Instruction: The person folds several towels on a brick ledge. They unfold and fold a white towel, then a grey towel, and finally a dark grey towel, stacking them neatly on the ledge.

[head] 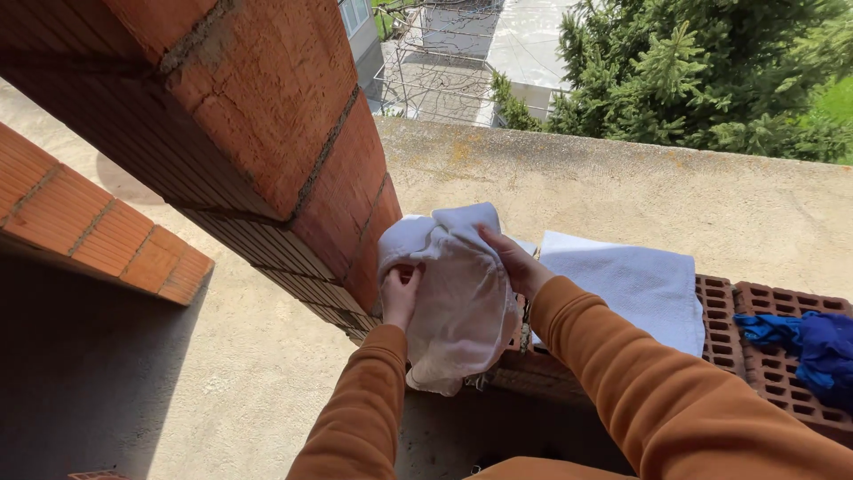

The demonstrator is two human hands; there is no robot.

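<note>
Both of my hands hold a crumpled white cloth [458, 298] in front of me, above a row of hollow red bricks [742, 342]. My left hand [400, 293] grips its lower left edge. My right hand [511, 262] pinches the upper right part. Orange sleeves cover both arms. A folded white towel [635, 284] lies flat on the bricks just right of my right hand. A blue cloth [813, 347] lies bunched on the bricks at the far right.
A red brick wall [267, 124] rises at upper left, close to the held cloth. A lower brick wall [98, 231] stands at far left. A concrete slab [622, 187] ends at an open edge, with trees and rooftops below.
</note>
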